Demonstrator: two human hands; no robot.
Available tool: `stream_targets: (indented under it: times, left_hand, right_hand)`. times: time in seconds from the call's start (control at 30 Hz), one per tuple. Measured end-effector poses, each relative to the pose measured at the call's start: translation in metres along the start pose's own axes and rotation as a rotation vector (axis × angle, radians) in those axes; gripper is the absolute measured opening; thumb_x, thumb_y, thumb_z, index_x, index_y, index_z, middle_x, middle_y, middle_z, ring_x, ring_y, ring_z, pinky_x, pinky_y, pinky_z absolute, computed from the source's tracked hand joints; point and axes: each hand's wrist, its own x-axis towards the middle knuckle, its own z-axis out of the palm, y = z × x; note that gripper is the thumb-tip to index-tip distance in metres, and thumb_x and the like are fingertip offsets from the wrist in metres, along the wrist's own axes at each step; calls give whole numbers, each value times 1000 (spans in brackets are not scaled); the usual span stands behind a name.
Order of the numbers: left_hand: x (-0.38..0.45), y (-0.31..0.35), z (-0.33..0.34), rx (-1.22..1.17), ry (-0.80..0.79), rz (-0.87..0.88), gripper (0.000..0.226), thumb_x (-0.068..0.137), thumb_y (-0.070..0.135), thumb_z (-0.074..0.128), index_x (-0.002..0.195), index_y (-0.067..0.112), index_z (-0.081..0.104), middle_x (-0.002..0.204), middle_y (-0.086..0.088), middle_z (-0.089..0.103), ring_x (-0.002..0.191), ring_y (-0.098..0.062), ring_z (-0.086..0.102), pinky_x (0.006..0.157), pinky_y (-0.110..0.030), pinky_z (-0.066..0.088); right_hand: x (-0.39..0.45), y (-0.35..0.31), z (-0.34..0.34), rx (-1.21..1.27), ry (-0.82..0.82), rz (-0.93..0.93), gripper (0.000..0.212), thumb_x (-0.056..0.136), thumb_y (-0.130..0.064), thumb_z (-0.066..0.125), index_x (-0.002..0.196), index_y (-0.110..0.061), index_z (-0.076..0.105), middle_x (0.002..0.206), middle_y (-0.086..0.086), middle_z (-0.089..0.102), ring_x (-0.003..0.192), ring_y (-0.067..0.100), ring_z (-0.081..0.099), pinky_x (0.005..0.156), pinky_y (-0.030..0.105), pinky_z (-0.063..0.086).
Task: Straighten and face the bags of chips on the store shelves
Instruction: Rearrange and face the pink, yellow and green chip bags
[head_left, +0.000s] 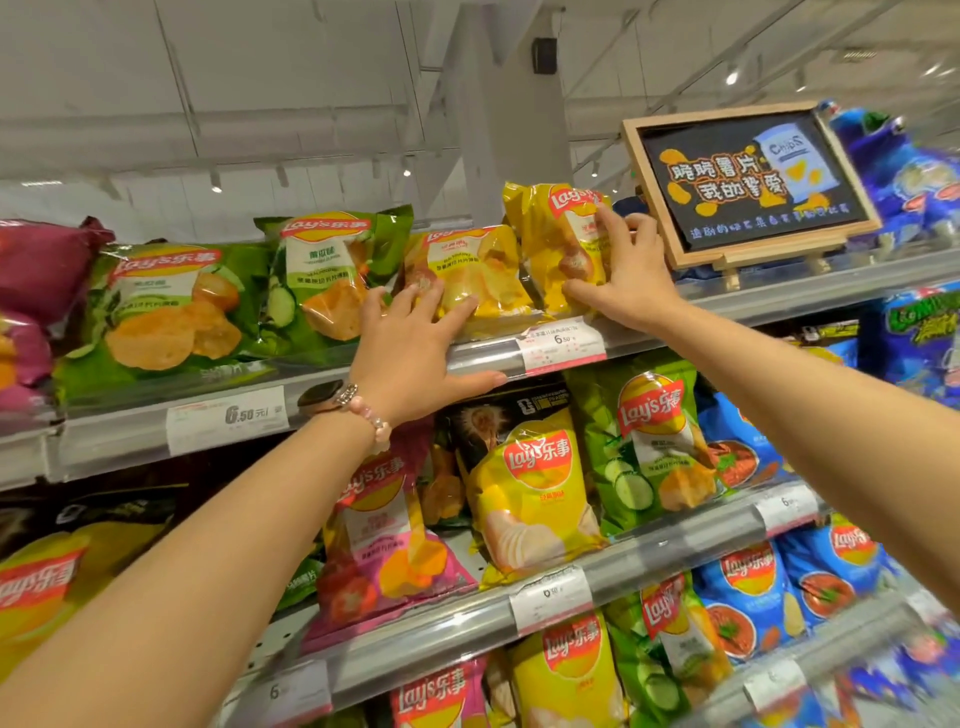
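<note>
Forearms: two bare arms reach up from the bottom corners toward the top shelf; the left wrist wears a watch and bead bracelet.
Left hand: fingers straight and slightly spread, laid flat on the lower front of a yellow chip bag; the thumb runs along the shelf's front rail below it.
Right hand: fingers spread, pressing the face and right edge of a second yellow bag, thumb low near its bottom corner. It presses, not pinches.
Where the bags are: both yellow bags sit side by side on the top shelf, just left of a small framed chalkboard sign. The left one lies slumped backward; the right one stands more upright but tilted.
Neighbours: two green bags lie to the left, also leaning; more bags fill the lower shelves.
How they will likely handle: light, air-puffed, soft and crinkly, with slick foil that slides easily; the chips inside are fragile, so squeezing is a risk.
Best hold, as a judgement: flat palms on the sides, or a light pinch at the crimped top seam.
Price tag: clipped to the rail below the yellow bags.
</note>
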Motion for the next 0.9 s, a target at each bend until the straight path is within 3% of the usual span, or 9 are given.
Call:
stream_targets:
  times: [0.1, 0.2, 0.4, 0.5, 0.63, 0.7, 0.77, 0.83, 0.9]
  left_hand:
    - [-1, 1, -2, 0, -9, -8, 105, 60, 91, 6, 148, 37, 24, 157, -7, 24, 143, -29, 21, 111, -50, 7]
    - [-3, 2, -4, -11, -17, -5, 101, 64, 89, 12, 148, 35, 25, 157, -7, 25, 143, -28, 21, 111, -49, 8]
    - [-32, 31, 2, -210, 214, -3, 73, 84, 57, 56, 142, 15, 41, 153, -16, 28, 143, -32, 24, 114, -54, 6]
    - [-66, 71, 18, -298, 387, 96, 58, 82, 41, 60, 128, 4, 55, 141, -23, 44, 133, -37, 38, 111, -54, 20]
    - [-107, 112, 54, -358, 315, 108, 56, 73, 33, 74, 118, 2, 63, 129, -23, 54, 119, -39, 50, 96, -59, 41]
    - [-119, 126, 68, -419, 135, 25, 79, 64, 43, 82, 131, 10, 55, 140, -22, 45, 128, -40, 43, 97, -61, 39]
    - [-124, 136, 81, -424, -82, -95, 111, 59, 65, 76, 149, 29, 22, 158, -14, 10, 145, -33, 11, 109, -62, 24]
    - [-125, 140, 96, -395, -233, -164, 127, 54, 79, 68, 144, 42, -15, 154, 1, -30, 143, -20, -23, 116, -58, 8]
    - [-124, 143, 107, -355, -311, -202, 137, 51, 79, 69, 138, 45, -31, 144, 6, -44, 138, -16, -32, 116, -57, 8]
  right_hand:
    - [-15, 0, 8, 11, 117, -74, 69, 83, -48, 62, 141, -23, 33, 143, 12, 25, 131, 30, 29, 105, 45, 36]
    - [-22, 5, 9, -39, 88, -120, 58, 93, -50, 48, 142, -22, 38, 150, 11, 26, 136, 29, 29, 110, 49, 30]
    - [-49, 8, 4, -3, 74, -172, 60, 98, -47, 37, 151, -21, 23, 159, 10, 10, 147, 29, 8, 117, 50, 13]
    - [-88, 11, -2, 120, 160, -216, 57, 95, -32, 52, 145, -10, 34, 153, 15, 25, 142, 30, 23, 114, 48, 23]
    - [-145, 28, 1, 261, 225, -205, 51, 81, -16, 60, 128, -1, 49, 131, 19, 46, 125, 30, 43, 104, 45, 37]
    - [-166, 43, 9, 298, 216, -134, 51, 80, -13, 64, 127, -3, 50, 129, 17, 46, 123, 26, 43, 102, 44, 39]
    - [-179, 61, 20, 260, 176, -19, 58, 79, -14, 70, 132, -7, 47, 135, 16, 41, 126, 28, 39, 102, 48, 38]
    - [-186, 78, 30, 176, 104, 102, 74, 77, -24, 74, 141, -17, 39, 147, 15, 29, 135, 30, 29, 108, 50, 32]
    - [-190, 92, 39, 140, 27, 153, 91, 73, -35, 77, 148, -29, 26, 153, 14, 19, 141, 32, 21, 110, 49, 26]
